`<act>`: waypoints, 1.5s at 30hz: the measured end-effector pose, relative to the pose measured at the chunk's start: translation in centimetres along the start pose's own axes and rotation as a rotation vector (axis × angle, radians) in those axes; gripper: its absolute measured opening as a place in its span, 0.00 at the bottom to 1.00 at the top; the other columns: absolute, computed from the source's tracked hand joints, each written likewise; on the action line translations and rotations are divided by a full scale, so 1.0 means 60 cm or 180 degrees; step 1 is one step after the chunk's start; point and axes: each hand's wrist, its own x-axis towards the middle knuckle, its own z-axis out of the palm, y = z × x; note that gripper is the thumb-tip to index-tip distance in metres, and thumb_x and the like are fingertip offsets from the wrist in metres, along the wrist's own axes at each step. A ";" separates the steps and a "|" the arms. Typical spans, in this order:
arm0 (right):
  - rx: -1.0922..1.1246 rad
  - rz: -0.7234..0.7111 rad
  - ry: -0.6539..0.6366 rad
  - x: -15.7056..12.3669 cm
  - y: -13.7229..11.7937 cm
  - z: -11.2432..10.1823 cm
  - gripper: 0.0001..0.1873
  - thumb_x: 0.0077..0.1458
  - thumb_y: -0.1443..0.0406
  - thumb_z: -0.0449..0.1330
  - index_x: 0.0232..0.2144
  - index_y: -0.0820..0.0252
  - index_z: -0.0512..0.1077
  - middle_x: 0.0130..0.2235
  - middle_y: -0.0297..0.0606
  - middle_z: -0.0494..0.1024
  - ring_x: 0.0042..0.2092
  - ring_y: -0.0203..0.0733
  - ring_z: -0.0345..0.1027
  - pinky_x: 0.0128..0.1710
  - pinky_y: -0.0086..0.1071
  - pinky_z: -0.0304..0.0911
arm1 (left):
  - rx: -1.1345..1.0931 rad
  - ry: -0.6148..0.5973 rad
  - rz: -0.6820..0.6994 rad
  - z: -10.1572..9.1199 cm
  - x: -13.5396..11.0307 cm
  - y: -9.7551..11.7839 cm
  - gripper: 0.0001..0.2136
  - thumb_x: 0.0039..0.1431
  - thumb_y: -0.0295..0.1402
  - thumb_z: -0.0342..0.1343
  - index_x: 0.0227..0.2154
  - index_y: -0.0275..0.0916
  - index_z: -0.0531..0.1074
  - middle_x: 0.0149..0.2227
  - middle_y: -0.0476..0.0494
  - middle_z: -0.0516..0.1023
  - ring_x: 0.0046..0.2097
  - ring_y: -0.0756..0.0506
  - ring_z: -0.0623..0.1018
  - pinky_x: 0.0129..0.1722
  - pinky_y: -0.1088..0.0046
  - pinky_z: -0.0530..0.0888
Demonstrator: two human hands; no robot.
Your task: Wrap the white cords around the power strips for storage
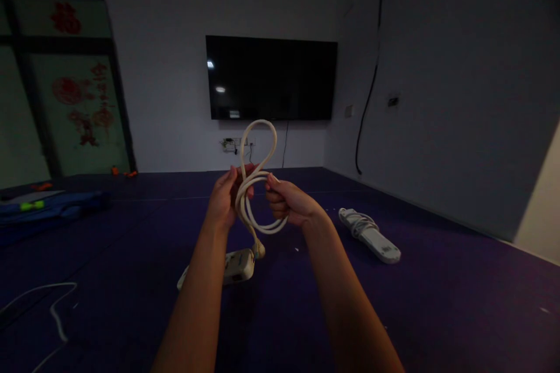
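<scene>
A white power cord (272, 139) is looped in coils between my two hands, with one loop standing up above them. My left hand (223, 201) grips the coils from the left side, its thumb up and its other fingers partly behind the cord. The fingers of my right hand (291, 201) are closed round the cord on the right. The cord's lower end runs down to a pale plug (259, 249). Close to that plug lies a white power strip (238, 267) on the purple floor, partly hidden behind my left forearm.
Another white power strip (378, 243), its cord wrapped round it, lies to the right. A loose white cable (55, 309) trails at lower left. Blue cloth (56, 210) lies farther left. A television (271, 78) hangs on the far wall; a black cable (367, 105) dangles at right.
</scene>
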 end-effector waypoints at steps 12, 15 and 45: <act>-0.0494 0.0074 0.0672 0.008 0.010 -0.001 0.18 0.52 0.54 0.58 0.23 0.59 0.58 0.13 0.17 0.48 0.13 0.22 0.34 0.12 0.19 0.29 | -0.0603 -0.0194 -0.0365 -0.006 0.001 -0.016 0.09 0.51 0.33 0.60 0.36 0.38 0.72 0.37 0.42 0.79 0.19 0.57 0.68 0.16 0.84 0.66; -0.0728 0.0077 0.0833 0.006 0.009 0.002 0.16 0.54 0.56 0.57 0.22 0.59 0.59 0.13 0.17 0.49 0.12 0.22 0.35 0.12 0.19 0.31 | -0.0433 -0.0136 -0.0403 -0.013 0.002 -0.020 0.15 0.50 0.31 0.61 0.43 0.38 0.71 0.30 0.47 0.78 0.20 0.57 0.68 0.17 0.84 0.66; -0.0316 -0.0596 0.1534 0.038 0.042 0.024 0.15 0.42 0.59 0.63 0.21 0.59 0.61 0.11 0.19 0.51 0.12 0.25 0.40 0.11 0.23 0.33 | 0.1783 0.0607 0.1166 0.008 0.011 -0.019 0.14 0.42 0.41 0.65 0.15 0.37 0.69 0.24 0.50 0.65 0.25 0.53 0.65 0.21 0.79 0.59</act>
